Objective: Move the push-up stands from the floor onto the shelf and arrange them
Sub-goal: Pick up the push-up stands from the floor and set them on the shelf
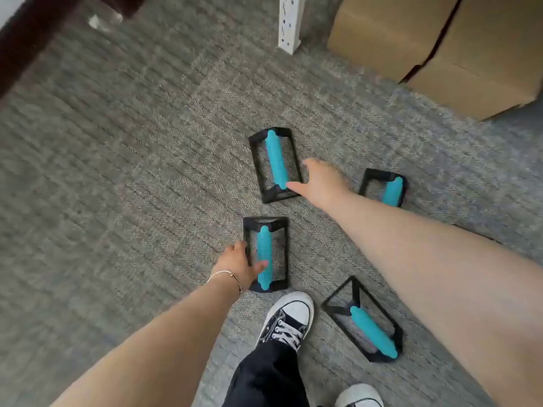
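Now the pick-up is starting. Four push-up stands sit on the carpet [132, 171]. The left hand [239, 267] curls around the near stand [266, 255]; the right hand [318, 179], fingers spread, reaches the far stand [274, 164]. Next: grip both handles firmly and lift.

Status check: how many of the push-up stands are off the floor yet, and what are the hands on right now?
Done: nothing visible; all four stands sit on the carpet, and no shelf surface is in view. In hand: the left hand is reaching onto the near-left stand, thumb over its teal grip; the right hand is open at the far-left stand, not yet gripping. Left: lifting these two, then the far-right stand and near-right stand.
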Demonstrator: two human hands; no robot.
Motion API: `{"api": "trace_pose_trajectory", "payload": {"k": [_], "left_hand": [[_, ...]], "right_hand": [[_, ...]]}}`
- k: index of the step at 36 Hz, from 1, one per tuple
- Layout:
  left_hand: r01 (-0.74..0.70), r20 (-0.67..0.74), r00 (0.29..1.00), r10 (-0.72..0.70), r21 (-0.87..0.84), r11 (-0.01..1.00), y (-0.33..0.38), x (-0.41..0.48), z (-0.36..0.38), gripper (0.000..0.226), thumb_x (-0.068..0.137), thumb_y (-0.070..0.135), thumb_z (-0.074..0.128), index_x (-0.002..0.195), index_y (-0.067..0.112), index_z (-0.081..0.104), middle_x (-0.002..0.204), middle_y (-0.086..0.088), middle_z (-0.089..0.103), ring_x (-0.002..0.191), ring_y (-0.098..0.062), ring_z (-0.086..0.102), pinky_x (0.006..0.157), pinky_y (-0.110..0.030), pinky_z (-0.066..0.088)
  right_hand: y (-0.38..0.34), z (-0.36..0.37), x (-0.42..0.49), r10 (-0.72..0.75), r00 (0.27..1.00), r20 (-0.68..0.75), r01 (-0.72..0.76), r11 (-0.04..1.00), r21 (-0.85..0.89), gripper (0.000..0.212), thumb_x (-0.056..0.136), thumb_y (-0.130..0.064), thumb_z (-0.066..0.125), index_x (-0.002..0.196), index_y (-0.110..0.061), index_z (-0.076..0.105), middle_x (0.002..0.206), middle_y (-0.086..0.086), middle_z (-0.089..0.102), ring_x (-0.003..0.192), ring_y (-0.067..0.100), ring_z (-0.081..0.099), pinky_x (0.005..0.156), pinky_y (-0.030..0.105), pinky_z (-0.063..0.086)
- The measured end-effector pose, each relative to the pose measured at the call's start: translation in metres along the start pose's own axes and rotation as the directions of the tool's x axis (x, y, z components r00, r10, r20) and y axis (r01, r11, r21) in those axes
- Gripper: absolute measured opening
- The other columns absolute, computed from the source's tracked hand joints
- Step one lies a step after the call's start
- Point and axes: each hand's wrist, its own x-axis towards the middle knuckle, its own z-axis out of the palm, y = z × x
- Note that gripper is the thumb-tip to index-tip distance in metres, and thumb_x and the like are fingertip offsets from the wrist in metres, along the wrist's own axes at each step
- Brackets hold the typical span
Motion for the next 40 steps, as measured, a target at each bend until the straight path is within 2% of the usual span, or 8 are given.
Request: {"api": "trace_pose_trajectory", "payload": {"k": [7,12,18,20,24,28,32,40], "left_hand": [[0.062,0.046,0.998,-0.051,-0.286,0.956,0.002,0.036,0.051,0.060,0.085,0.047,0.067,0.132,0.014,0.047,0.122,-0.006,0.063,0.103,-0.026,0.063,0.085,-0.034,0.054],[0.094,0.031,0.996,-0.089,-0.402,0.911,0.004,0.041,0.062,0.034,0.088,0.038,0.067,0.107,0.012,0.053,0.096,-0.006,0.063,0.086,-0.025,0.064,0.075,-0.037,0.057],[0.068,-0.020,0.996,-0.089,-0.496,0.865,0.008,0.015,0.039,0.035,0.090,0.037,0.065,0.110,0.011,0.053,0.098,-0.006,0.064,0.079,-0.020,0.063,0.058,-0.027,0.052],[0.067,-0.060,0.992,-0.112,-0.502,0.862,0.015,-0.008,0.019,0.033,0.091,0.038,0.063,0.109,0.013,0.052,0.093,-0.002,0.062,0.074,-0.016,0.061,0.052,-0.023,0.048],[0.001,-0.166,0.981,-0.102,-0.517,0.856,0.041,-0.073,-0.028,0.033,0.091,0.038,0.063,0.111,0.013,0.053,0.094,-0.002,0.062,0.073,-0.012,0.060,0.051,-0.021,0.049],[-0.106,-0.264,0.964,-0.036,-0.505,0.857,0.079,-0.154,-0.084,0.040,0.090,0.042,0.062,0.117,0.015,0.051,0.100,-0.001,0.062,0.077,-0.012,0.062,0.055,-0.022,0.052],[-0.252,-0.376,0.924,0.072,-0.453,0.855,0.130,-0.244,-0.148,0.051,0.090,0.048,0.059,0.128,0.015,0.050,0.101,0.001,0.062,0.080,-0.012,0.063,0.060,-0.025,0.054],[-0.508,-0.550,0.790,0.272,-0.336,0.794,0.233,-0.441,-0.261,0.042,0.095,0.049,0.048,0.127,0.023,0.054,0.095,0.005,0.063,0.071,-0.001,0.057,0.052,-0.017,0.039]], "right_hand": [[0.003,0.055,0.044,0.061,0.997,0.053,-0.068,0.986,0.150,0.074,0.084,-0.053,0.067,0.141,-0.013,0.044,0.133,0.010,0.060,0.117,0.032,0.058,0.089,0.037,0.048],[0.006,0.071,0.054,0.035,0.998,0.050,-0.045,0.978,0.205,0.045,0.086,-0.048,0.067,0.112,-0.011,0.062,0.107,0.009,0.066,0.092,0.028,0.060,0.067,0.030,0.038],[0.007,0.043,0.026,0.092,0.994,0.057,-0.108,0.881,0.461,0.028,0.083,-0.036,0.073,0.097,-0.015,0.062,0.084,0.000,0.059,0.083,0.024,0.059,0.076,0.037,0.048],[0.006,0.020,0.001,0.117,0.992,0.050,-0.126,0.843,0.522,0.025,0.083,-0.035,0.074,0.097,-0.017,0.062,0.082,-0.002,0.059,0.081,0.021,0.058,0.075,0.035,0.048],[0.010,-0.050,-0.072,0.155,0.988,0.019,-0.134,0.783,0.607,0.017,0.084,-0.031,0.073,0.090,-0.018,0.064,0.072,-0.004,0.058,0.065,0.012,0.053,0.052,0.021,0.038],[0.019,-0.132,-0.156,0.185,0.983,0.000,-0.136,0.721,0.679,0.013,0.083,-0.026,0.075,0.090,-0.027,0.064,0.088,-0.005,0.070,0.076,0.008,0.062,0.065,0.025,0.046],[0.018,-0.231,-0.245,0.212,0.977,-0.037,-0.120,0.679,0.724,0.025,0.085,-0.020,0.074,0.109,-0.019,0.066,0.096,-0.004,0.068,0.088,0.011,0.064,0.072,0.022,0.048],[-0.008,-0.415,-0.409,0.245,0.930,-0.275,0.072,0.610,0.789,0.007,0.089,-0.026,0.069,0.091,-0.020,0.067,0.082,-0.005,0.067,0.077,0.010,0.061,0.067,0.025,0.043]]}}
